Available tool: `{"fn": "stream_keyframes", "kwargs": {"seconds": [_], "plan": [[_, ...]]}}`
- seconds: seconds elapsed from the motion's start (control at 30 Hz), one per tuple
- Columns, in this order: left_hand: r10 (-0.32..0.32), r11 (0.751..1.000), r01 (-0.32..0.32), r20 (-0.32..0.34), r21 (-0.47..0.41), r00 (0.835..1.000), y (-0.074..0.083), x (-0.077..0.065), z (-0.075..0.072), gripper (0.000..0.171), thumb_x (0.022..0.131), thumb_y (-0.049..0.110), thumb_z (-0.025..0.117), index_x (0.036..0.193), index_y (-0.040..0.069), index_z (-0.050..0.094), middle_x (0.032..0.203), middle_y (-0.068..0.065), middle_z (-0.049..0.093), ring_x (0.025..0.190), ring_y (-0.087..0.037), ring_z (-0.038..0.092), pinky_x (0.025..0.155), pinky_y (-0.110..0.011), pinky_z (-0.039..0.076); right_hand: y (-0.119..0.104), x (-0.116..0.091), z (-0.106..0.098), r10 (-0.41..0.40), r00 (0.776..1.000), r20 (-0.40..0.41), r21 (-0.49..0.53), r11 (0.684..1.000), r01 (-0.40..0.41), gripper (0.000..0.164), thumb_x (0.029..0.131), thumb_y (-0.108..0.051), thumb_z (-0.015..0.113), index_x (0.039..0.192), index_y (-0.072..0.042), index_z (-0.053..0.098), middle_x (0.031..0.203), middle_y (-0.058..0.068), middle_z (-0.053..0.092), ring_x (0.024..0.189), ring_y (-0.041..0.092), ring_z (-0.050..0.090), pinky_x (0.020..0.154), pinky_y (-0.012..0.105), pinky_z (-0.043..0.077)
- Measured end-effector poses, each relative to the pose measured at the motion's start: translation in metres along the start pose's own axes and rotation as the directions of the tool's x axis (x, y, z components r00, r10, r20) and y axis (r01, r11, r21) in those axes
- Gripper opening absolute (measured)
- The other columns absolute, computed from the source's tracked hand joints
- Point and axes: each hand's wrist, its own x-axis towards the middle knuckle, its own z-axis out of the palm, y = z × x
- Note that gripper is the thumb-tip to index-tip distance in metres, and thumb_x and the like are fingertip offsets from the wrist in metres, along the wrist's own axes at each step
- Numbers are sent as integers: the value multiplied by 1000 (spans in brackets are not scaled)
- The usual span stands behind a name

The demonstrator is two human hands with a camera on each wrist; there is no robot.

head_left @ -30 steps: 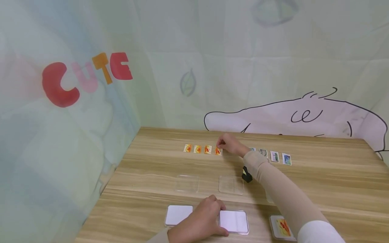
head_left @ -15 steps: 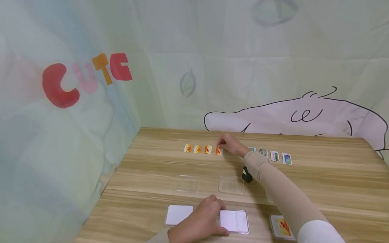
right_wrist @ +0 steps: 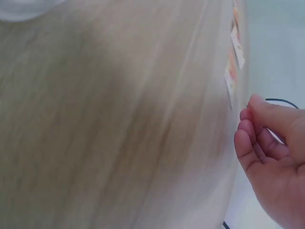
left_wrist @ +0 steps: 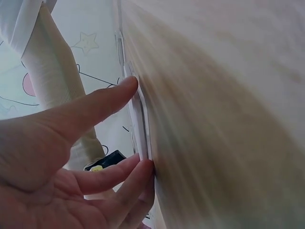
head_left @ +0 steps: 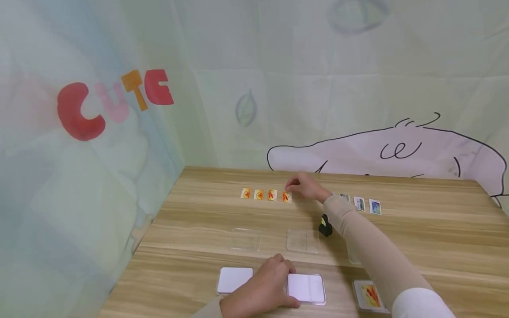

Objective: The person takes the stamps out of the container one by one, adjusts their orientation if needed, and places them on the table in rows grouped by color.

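Observation:
My left hand (head_left: 262, 285) grips a clear rectangular case (head_left: 306, 289) with a white insert, thumb at its near edge and fingers at the far edge. In the left wrist view the case (left_wrist: 139, 112) shows edge-on between thumb and fingertips. Toward the back, my right hand (head_left: 306, 186) has its curled fingertips right at the upper right corner of an orange stamp-like card (head_left: 286, 197), the last in a row. Thumb and index finger meet beside the orange card (right_wrist: 230, 74) in the right wrist view. I cannot tell whether that card is pinched.
Several blue-green stamp-like cards (head_left: 359, 204) line up at right, partly behind my right forearm. Clear lids (head_left: 245, 240) lie mid-table. A small black object with a yellow patch (head_left: 325, 226) stands near them. Another white-filled case (head_left: 234, 279) and a case holding an orange card (head_left: 369, 296) flank my left hand.
My right hand and forearm have shifted slightly to the right, fingertips still by the last orange card. My left hand stays on the case.

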Motion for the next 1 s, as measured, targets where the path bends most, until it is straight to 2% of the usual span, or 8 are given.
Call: {"fn": "stream_keyframes", "kwargs": {"seconds": [0.1, 0.3, 0.43, 0.53, 0.6, 0.8, 1.0], "plan": [[-8, 1000, 8, 6, 0, 1000, 1, -1, -1, 59, 63, 42, 94, 104, 6, 71, 91, 1, 57, 86, -11, 53, 78, -25, 48, -2, -2, -4, 14, 1000, -10, 1, 1000, -14, 10, 95, -5, 67, 99, 2, 72, 94, 8, 71, 86, 18, 59, 80, 32, 48], [-45, 999, 45, -2, -30, 999, 2, -3, -2, 57, 70, 39, 90, 109, 5, 69, 93, 1, 55, 89, -13, 52, 80, -27, 48, -6, -9, -11, -17, 1000, -17, 55, 998, 18, 11, 93, 3, 66, 100, 10, 70, 92, 14, 72, 79, 17, 62, 75, 35, 54], [-46, 998, 45, -13, -49, 999, 4, -3, -5, 56, 72, 37, 89, 112, 4, 67, 91, 3, 52, 88, -12, 49, 78, -26, 47, -13, -18, -17, -30, 999, -13, 98, 995, 31, 15, 93, 4, 65, 103, 14, 68, 91, 18, 71, 79, 25, 63, 75, 43, 55], [-30, 998, 28, -23, -58, 999, 4, -2, -7, 57, 73, 37, 89, 114, 4, 66, 90, 5, 50, 87, -10, 48, 77, -25, 46, -17, -27, -22, -44, 999, -3, 122, 992, 44, 17, 94, 4, 64, 106, 17, 66, 93, 23, 70, 81, 34, 63, 78, 49, 54], [-15, 998, 14, -26, -66, 1000, 5, -1, -8, 57, 74, 36, 88, 116, 5, 66, 91, 6, 50, 88, -9, 48, 78, -25, 47, -17, -32, -25, -48, 999, 5, 132, 990, 47, 19, 94, 3, 63, 107, 17, 65, 94, 26, 69, 80, 35, 62, 79, 51, 53], [26, 995, -28, -21, -95, 999, 8, 2, -9, 57, 74, 35, 89, 118, 6, 65, 99, 5, 56, 94, -8, 52, 84, -26, 47, -15, -44, -32, -34, 999, 23, 114, 993, 32, 18, 95, -1, 65, 106, 13, 67, 89, 27, 66, 73, 21, 57, 79, 53, 52], [74, 988, -77, -25, -134, 997, 14, 6, -8, 56, 74, 36, 88, 118, 8, 68, 107, 6, 61, 99, -4, 54, 89, -25, 46, -13, -58, -36, -97, 995, 18, 80, 992, 95, 11, 94, -1, 66, 98, 9, 69, 78, 19, 65, 69, 19, 57, 71, 49, 53]]}}
